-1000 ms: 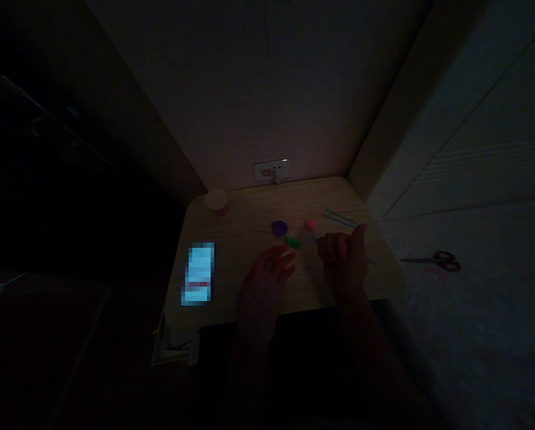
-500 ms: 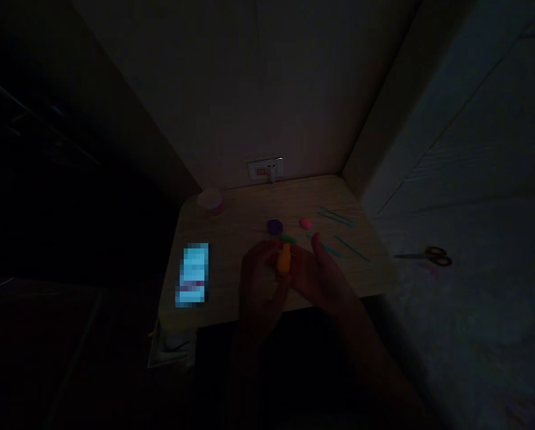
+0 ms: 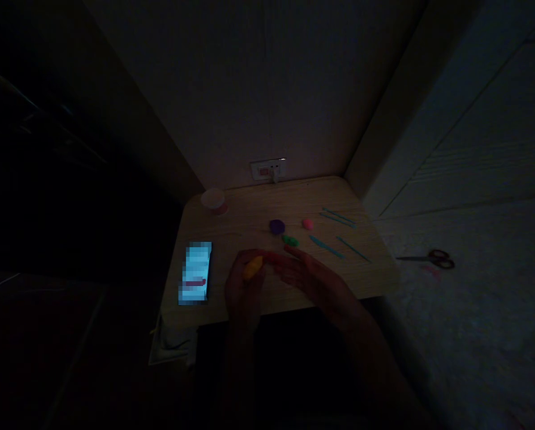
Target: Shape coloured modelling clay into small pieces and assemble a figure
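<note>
Lump (image 3: 252, 268): orange, gripped in left hand (image 3: 242, 292), over surface (image 3: 294, 197) | right hand (image 3: 319, 283): outstretched, unclenched, close beside it | green piece (image 3: 289, 240): on surface, just beyond right hand | phone (image 3: 196, 272): on surface, at left

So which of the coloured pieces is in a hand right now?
The orange piece: it sits in the left hand, while the purple piece, green piece and pink piece all lie on the table.

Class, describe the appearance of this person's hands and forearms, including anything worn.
The left grip and right grip are ungloved human hands with jointed fingers. No sleeves or markings can be made out on the forearms. It is too dark to tell about rings.
</note>
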Demonstrator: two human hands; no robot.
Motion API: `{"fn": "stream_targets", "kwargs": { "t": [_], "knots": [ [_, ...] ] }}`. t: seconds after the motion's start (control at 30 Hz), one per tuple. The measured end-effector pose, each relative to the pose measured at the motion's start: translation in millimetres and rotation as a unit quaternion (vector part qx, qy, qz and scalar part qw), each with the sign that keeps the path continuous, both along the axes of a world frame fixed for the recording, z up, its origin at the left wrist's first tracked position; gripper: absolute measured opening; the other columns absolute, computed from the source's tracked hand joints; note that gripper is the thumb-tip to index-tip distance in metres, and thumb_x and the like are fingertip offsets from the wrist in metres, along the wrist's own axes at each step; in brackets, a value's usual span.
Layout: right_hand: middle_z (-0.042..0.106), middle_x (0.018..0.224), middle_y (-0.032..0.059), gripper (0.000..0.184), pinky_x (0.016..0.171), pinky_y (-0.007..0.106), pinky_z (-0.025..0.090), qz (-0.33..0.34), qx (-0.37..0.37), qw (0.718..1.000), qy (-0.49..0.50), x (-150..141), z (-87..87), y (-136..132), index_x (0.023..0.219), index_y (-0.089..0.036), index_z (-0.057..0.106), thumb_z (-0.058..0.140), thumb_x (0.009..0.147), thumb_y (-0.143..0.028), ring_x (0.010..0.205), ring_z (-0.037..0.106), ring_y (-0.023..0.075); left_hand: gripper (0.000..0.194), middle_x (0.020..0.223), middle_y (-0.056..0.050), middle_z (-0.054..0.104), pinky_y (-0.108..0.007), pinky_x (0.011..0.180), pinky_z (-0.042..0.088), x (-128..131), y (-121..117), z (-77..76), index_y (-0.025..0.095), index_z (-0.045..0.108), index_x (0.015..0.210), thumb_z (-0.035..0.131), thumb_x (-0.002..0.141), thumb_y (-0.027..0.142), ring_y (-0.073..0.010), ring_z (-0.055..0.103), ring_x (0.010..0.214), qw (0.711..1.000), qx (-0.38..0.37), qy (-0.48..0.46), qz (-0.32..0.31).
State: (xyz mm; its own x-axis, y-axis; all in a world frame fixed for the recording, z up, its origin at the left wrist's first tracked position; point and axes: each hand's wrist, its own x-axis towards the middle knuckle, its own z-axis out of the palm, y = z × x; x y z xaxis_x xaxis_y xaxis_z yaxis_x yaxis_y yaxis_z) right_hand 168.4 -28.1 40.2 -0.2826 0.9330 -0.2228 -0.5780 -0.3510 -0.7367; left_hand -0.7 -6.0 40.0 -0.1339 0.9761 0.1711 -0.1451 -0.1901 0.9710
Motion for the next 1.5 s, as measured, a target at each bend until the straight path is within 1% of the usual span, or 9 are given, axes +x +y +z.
{"fn": "stream_targets", "kwargs": {
  "t": [0.17,0.47,0.67,0.8,0.93,1.07,1.3,1.4,1.5],
  "knots": [
    [0.072,0.139,0.0133,0.049,0.105,0.045,0.050,-0.007,0.036,0.999,0.003,3,1.2,2,0.125,-0.022,0.074,0.067,0.094,-0.059,0.119,0.070,0.0285,0.030,0.088,-0.003,0.058,-0.025,0.062,0.046,2,-1,18.0,0.020,0.071,0.089,0.084,0.065,0.030,-0.0145,0.054,0.074,0.962,-0.042,-0.268,-0.028],
    [0.081,0.113,0.0127,0.039,0.099,0.039,0.054,-0.094,0.050,0.994,0.000,-4,7.5,5,0.107,-0.018,0.081,0.073,0.091,-0.052,0.103,0.075,0.0247,0.077,0.046,0.005,0.018,-0.025,0.039,0.023,-2,-2,23.5,0.022,0.017,0.048,0.053,0.097,0.068,-0.0093,0.022,0.040,0.898,-0.190,-0.394,-0.035],
    [0.081,0.110,0.0092,0.030,0.096,0.042,0.055,-0.131,0.087,0.983,-0.095,-12,14.9,0,0.102,-0.022,0.080,0.064,0.098,-0.047,0.099,0.074,0.0245,0.070,0.047,0.005,0.027,-0.025,0.039,0.028,4,3,19.5,0.021,0.032,0.051,0.046,0.103,0.065,-0.0094,0.029,0.038,0.868,-0.231,-0.434,-0.060],
    [0.080,0.113,0.0056,0.026,0.104,0.049,0.050,-0.223,0.244,0.901,-0.281,-20,23.0,-7,0.110,-0.031,0.079,0.054,0.105,-0.037,0.111,0.070,0.0279,0.058,0.079,-0.006,0.066,-0.031,0.069,0.057,14,0,25.8,0.017,0.065,0.077,0.047,0.102,0.066,-0.0182,0.067,0.074,0.856,-0.251,-0.445,-0.083],
    [0.070,0.143,0.0059,0.039,0.120,0.060,0.036,-0.158,0.421,0.798,-0.400,-23,26.3,-1,0.138,-0.034,0.068,0.061,0.100,-0.034,0.137,0.059,0.0329,0.058,0.109,-0.011,0.075,-0.037,0.091,0.058,19,-10,29.8,0.018,0.074,0.109,0.045,0.102,0.068,-0.0245,0.071,0.105,0.840,-0.295,-0.426,-0.158],
    [0.069,0.144,0.0068,0.044,0.120,0.059,0.038,-0.156,0.429,0.757,-0.467,-19,20.0,16,0.135,-0.033,0.069,0.073,0.092,-0.033,0.140,0.058,0.0342,0.055,0.113,-0.013,0.075,-0.041,0.100,0.056,21,-14,28.5,0.018,0.073,0.117,0.049,0.100,0.065,-0.0283,0.069,0.118,0.844,-0.291,-0.409,-0.190],
    [0.080,0.095,0.0046,0.010,0.086,0.041,0.055,-0.253,0.339,0.813,-0.400,-3,12.0,28,0.091,-0.029,0.080,0.071,0.094,-0.032,0.092,0.072,0.0244,0.051,0.127,-0.022,0.073,-0.063,0.117,0.040,17,-7,23.8,0.015,0.071,0.113,0.065,0.087,0.059,-0.0419,0.064,0.130,0.866,-0.238,-0.353,-0.262],
    [0.068,0.066,0.0026,0.048,0.068,0.033,0.049,-0.350,0.234,0.867,-0.269,2,14.5,30,0.063,-0.026,0.071,0.060,0.101,-0.052,0.066,0.062,0.0179,0.046,0.128,-0.022,0.073,-0.064,0.118,0.037,16,-6,18.9,0.015,0.071,0.113,0.067,0.087,0.053,-0.0426,0.065,0.128,0.873,-0.227,-0.308,-0.302],
    [0.039,0.043,-0.0007,0.080,0.050,0.029,0.037,-0.346,0.157,0.922,-0.072,9,19.4,34,0.041,-0.025,0.045,0.040,0.099,-0.078,0.046,0.043,0.0142,0.037,0.124,-0.019,0.074,-0.060,0.114,0.042,18,-7,14.8,0.016,0.073,0.106,0.064,0.091,0.049,-0.0389,0.068,0.120,0.891,-0.220,-0.282,-0.279]
  ]
}}
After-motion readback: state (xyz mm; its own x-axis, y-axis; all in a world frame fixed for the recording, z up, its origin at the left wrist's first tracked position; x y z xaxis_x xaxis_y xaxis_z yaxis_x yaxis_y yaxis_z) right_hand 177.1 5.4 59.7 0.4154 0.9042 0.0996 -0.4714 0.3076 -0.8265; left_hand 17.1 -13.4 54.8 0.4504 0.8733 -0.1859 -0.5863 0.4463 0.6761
